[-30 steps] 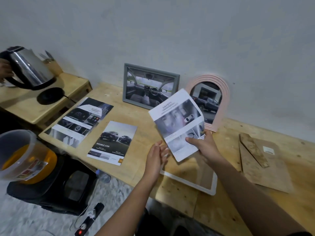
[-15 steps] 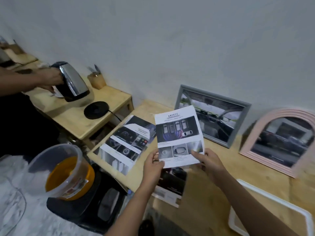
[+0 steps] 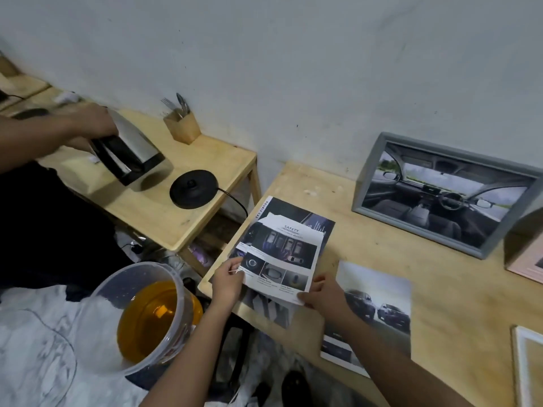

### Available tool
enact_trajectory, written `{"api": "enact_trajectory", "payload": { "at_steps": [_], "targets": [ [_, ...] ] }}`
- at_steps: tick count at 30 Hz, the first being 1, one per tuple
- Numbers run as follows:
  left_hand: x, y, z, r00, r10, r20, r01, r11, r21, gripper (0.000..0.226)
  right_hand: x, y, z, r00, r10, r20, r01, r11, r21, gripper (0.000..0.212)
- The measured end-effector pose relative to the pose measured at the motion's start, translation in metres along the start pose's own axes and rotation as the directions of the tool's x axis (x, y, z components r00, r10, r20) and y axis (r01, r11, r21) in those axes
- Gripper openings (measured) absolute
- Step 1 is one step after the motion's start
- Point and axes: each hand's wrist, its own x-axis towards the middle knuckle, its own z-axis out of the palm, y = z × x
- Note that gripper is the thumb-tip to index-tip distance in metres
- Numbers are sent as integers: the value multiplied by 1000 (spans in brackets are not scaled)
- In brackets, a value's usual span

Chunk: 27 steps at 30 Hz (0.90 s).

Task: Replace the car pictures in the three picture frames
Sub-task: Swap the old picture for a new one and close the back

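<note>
Both hands hold the "Safety" car sheet [image 3: 283, 255] by its lower corners: my left hand [image 3: 227, 280] on the left corner, my right hand [image 3: 324, 295] on the right. The sheet lies over a dark car brochure page [image 3: 317, 223] at the table's left end. A picture of two dark cars [image 3: 382, 301] lies flat to the right of my right hand. A grey frame [image 3: 364, 177] with a car-interior picture leans on the wall. A pink frame [image 3: 526, 259] shows at the right edge, a white frame [image 3: 518, 359] at the bottom right.
Another person's hand [image 3: 91, 121] holds a steel kettle [image 3: 129, 154] over a low side table [image 3: 205, 207], beside its black base [image 3: 194, 188] and a cutlery holder [image 3: 182, 127]. A clear bucket of orange liquid [image 3: 147, 315] stands by the table's left end.
I have lowered the Safety sheet from mid-air onto the dark brochure page, with my left hand now gripping it too. The view swung left. The other person moved the kettle.
</note>
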Motion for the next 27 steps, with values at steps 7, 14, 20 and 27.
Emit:
{"api": "enact_trajectory", "payload": {
  "at_steps": [7, 14, 20, 27],
  "targets": [
    [23, -17, -2, 998, -17, 56, 5, 979, 206, 38, 6, 8, 25, 998, -56, -35, 49, 985, -167, 40],
    [18, -25, 9, 990, 130, -49, -94, 889, 448, 46, 4, 6, 23, 991, -127, -37, 112, 954, -277, 21],
    [-18, -18, 54, 940, 310, 145, -342, 865, 368, 41, -12, 24, -55, 909, -118, -399, 21, 970, -240, 13],
    [-89, -27, 126, 673, 133, 728, -597, 678, 428, 62, -43, 72, -120, 797, 156, -583, -193, 981, -2, 18]
  ]
}}
